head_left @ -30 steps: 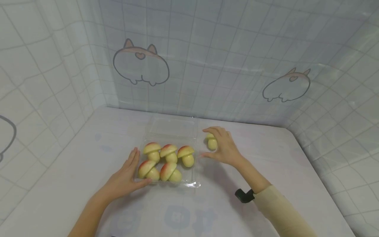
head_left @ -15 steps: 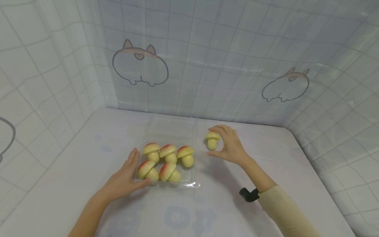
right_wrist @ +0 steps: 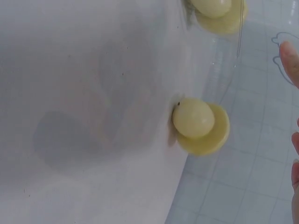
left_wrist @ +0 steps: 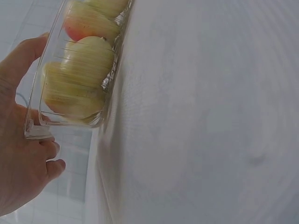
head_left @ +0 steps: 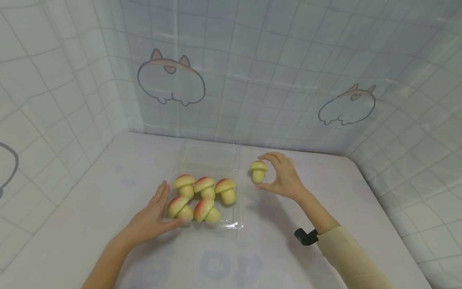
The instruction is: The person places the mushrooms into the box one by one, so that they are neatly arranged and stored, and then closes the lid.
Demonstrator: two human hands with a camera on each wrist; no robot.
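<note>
A clear plastic clamshell box (head_left: pixel 231 223) lies with its lid folded back, holding several mushroom-shaped pieces (head_left: pixel 185 185) with yellow stems and red-tinged caps. My left hand (head_left: pixel 151 218) rests around its front left corner, fingers along the left side and thumb at the front edge. In the left wrist view, the thumb (left_wrist: pixel 25 58) touches the box's rim. To the right of the box, a single mushroom-shaped piece (head_left: pixel 258 176) stands on the table. Close to its right is my right hand (head_left: pixel 285 178), thumb and fingers spread, apart from it and holding nothing.
The box's transparent lid (head_left: pixel 211 154) lies toward the back wall. Grid-patterned fabric walls (head_left: pixel 260 80) surround the pale table (head_left: pixel 325 180) at the back and sides. A dark bent object (head_left: pixel 306 237) sits at my right wrist, by the sleeve.
My right hand has drawn back to the right from the single mushroom-shaped piece, which now shows whole and stays in place. My left hand has hardly moved.
</note>
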